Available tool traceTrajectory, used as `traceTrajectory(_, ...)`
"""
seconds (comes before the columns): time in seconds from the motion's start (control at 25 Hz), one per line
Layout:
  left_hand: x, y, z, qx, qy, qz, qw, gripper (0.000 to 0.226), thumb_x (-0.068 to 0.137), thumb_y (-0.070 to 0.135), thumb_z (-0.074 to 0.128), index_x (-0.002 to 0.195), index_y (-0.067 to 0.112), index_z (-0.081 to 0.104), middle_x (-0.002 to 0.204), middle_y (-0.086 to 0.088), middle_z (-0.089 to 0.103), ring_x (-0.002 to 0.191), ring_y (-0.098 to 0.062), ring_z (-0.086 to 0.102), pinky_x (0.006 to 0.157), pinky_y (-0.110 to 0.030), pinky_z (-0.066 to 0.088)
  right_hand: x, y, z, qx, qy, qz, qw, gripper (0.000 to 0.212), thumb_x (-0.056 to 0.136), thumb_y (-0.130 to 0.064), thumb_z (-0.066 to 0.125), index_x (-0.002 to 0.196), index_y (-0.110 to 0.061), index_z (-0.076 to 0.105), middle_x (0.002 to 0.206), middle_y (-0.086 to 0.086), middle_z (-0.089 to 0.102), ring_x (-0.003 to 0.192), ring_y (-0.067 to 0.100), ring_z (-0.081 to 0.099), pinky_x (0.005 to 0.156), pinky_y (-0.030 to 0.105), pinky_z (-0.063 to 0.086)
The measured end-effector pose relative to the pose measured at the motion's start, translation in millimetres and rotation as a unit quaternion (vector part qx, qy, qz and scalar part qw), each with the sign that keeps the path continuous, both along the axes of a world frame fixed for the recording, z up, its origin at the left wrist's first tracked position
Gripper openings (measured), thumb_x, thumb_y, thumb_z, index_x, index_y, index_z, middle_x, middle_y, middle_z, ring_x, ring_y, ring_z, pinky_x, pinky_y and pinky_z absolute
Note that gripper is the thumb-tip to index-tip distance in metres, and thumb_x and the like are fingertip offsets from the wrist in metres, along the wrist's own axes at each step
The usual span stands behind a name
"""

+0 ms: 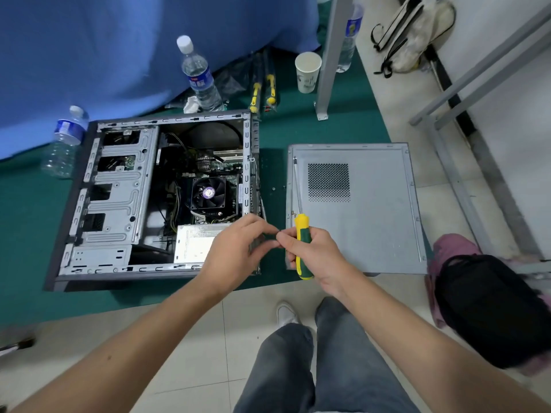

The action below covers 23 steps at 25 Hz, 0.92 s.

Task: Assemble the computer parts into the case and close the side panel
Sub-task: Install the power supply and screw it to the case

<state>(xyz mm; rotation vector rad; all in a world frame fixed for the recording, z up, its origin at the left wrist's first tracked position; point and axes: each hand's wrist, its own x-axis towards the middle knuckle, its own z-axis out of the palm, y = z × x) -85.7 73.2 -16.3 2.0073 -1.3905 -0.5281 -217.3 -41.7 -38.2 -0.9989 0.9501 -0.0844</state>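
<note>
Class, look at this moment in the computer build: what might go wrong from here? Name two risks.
1. The left hand and right hand seem to pinch something tiny above the green mat; dropped, it might roll into the open case.
2. The screwdriver shaft hangs over the loose side panel and may scratch it.

No text can be read with certainty. Water bottle (pixel 199 77) at 12 o'clock: blue label with white characters, blurred. Paper cup (pixel 307 72) at 1 o'clock: faint print, illegible. CPU fan (pixel 208 192) hub sticker: purple, unreadable.
</note>
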Motion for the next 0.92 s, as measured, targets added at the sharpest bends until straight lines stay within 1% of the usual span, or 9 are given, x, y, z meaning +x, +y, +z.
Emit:
traceTrajectory(0.12, -7.2, -2.9, 9.0, -0.004, 0.037, 0.006, 0.999, 0.014, 0.085, 0.017, 0.075, 0.098, 0.012, 0.075, 0.089, 0.001, 0.066, 0.078, -0.017, 0.061, 0.069, -0.041, 0.052, -9.9, 4.0, 4.4, 0.084, -0.023, -0.029, 0.996, 0.025, 0.075, -0.026, 0.080, 0.090, -0.011, 0.067, 0.066, 0.003, 0.060, 0.056, 0.014, 0.053, 0.056, 0.027, 0.049)
traceTrajectory(0.24, -16.7, -6.8, 18.0, -0.013, 0.032, -0.003, 0.999, 0.009, 0.086, 0.012, 0.074, 0.094, 0.012, 0.077, 0.087, 0.002, 0.066, 0.075, -0.014, 0.060, 0.069, -0.038, 0.053, -20.0, 5.3, 6.6, 0.150, -0.033, -0.043, 0.987, 0.039, 0.066, -0.031, 0.081, 0.094, -0.009, 0.066, 0.071, 0.001, 0.065, 0.058, 0.011, 0.055, 0.053, 0.025, 0.049)
traceTrajectory(0.36, -25.6, -8.6, 22.9, -0.008, -0.014, -0.031, 0.999, 0.009, 0.089, 0.011, 0.070, 0.095, 0.013, 0.076, 0.088, 0.003, 0.066, 0.076, -0.011, 0.060, 0.069, -0.030, 0.051, -30.5, 3.9, 9.4, 0.159, -0.039, -0.041, 0.986, 0.041, 0.066, -0.031, 0.080, 0.096, -0.007, 0.065, 0.071, 0.001, 0.067, 0.056, 0.010, 0.056, 0.052, 0.024, 0.050)
traceTrajectory(0.44, -30.1, -9.3, 24.5, -0.009, -0.024, -0.030, 0.999, 0.007, 0.091, 0.010, 0.068, 0.096, 0.011, 0.073, 0.088, 0.003, 0.065, 0.077, -0.012, 0.059, 0.068, -0.028, 0.049, -35.3, 1.3, 12.0, 0.147, -0.043, -0.035, 0.988, 0.039, 0.069, -0.030, 0.080, 0.096, -0.006, 0.066, 0.075, 0.003, 0.069, 0.057, 0.011, 0.057, 0.053, 0.024, 0.050)
traceTrajectory(0.56, -34.9, -9.1, 26.9, -0.011, -0.017, -0.005, 1.000, 0.006, 0.091, 0.010, 0.067, 0.096, 0.011, 0.071, 0.087, 0.006, 0.061, 0.075, -0.004, 0.052, 0.068, -0.022, 0.046, -40.7, -3.2, 17.1, 0.134, -0.063, -0.022, 0.989, 0.025, 0.081, -0.021, 0.076, 0.098, -0.005, 0.067, 0.084, 0.006, 0.072, 0.060, 0.011, 0.059, 0.053, 0.023, 0.050)
traceTrajectory(0.68, -32.0, -8.8, 30.6, -0.002, -0.015, -0.019, 1.000, 0.008, 0.091, 0.012, 0.068, 0.096, 0.011, 0.074, 0.088, 0.005, 0.064, 0.076, -0.006, 0.056, 0.069, -0.023, 0.048, -42.9, -7.1, 20.3, 0.096, -0.054, 0.012, 0.994, 0.015, 0.089, -0.015, 0.071, 0.100, -0.006, 0.066, 0.082, 0.006, 0.071, 0.057, 0.011, 0.058, 0.051, 0.022, 0.049)
traceTrajectory(0.8, -30.3, -10.0, 33.8, -0.003, -0.017, -0.040, 0.999, 0.008, 0.090, 0.011, 0.068, 0.094, 0.012, 0.075, 0.086, 0.004, 0.066, 0.077, -0.008, 0.059, 0.070, -0.020, 0.047, -42.7, -11.7, 23.6, 0.038, -0.050, 0.063, 0.996, 0.011, 0.092, -0.020, 0.068, 0.094, -0.010, 0.066, 0.080, 0.006, 0.070, 0.055, 0.013, 0.057, 0.050, 0.024, 0.048)
traceTrajectory(0.88, -29.4, -10.5, 33.5, 0.002, 0.051, 0.009, 0.999, 0.007, 0.090, 0.011, 0.069, 0.091, 0.017, 0.072, 0.084, 0.006, 0.066, 0.075, -0.005, 0.061, 0.069, -0.016, 0.047, -44.4, -15.1, 24.6, -0.054, -0.032, 0.109, 0.992, 0.016, 0.091, -0.032, 0.067, 0.079, -0.022, 0.065, 0.069, 0.001, 0.066, 0.051, 0.012, 0.054, 0.049, 0.023, 0.046)
traceTrajectory(0.92, -26.9, -9.7, 33.1, 0.009, 0.110, 0.055, 0.992, 0.009, 0.090, 0.010, 0.069, 0.091, 0.019, 0.070, 0.083, 0.007, 0.068, 0.075, -0.004, 0.064, 0.070, -0.014, 0.048, -47.6, -17.4, 22.9, -0.137, -0.007, 0.131, 0.982, 0.025, 0.090, -0.039, 0.067, 0.067, -0.028, 0.061, 0.060, -0.004, 0.060, 0.049, 0.011, 0.051, 0.048, 0.022, 0.044)
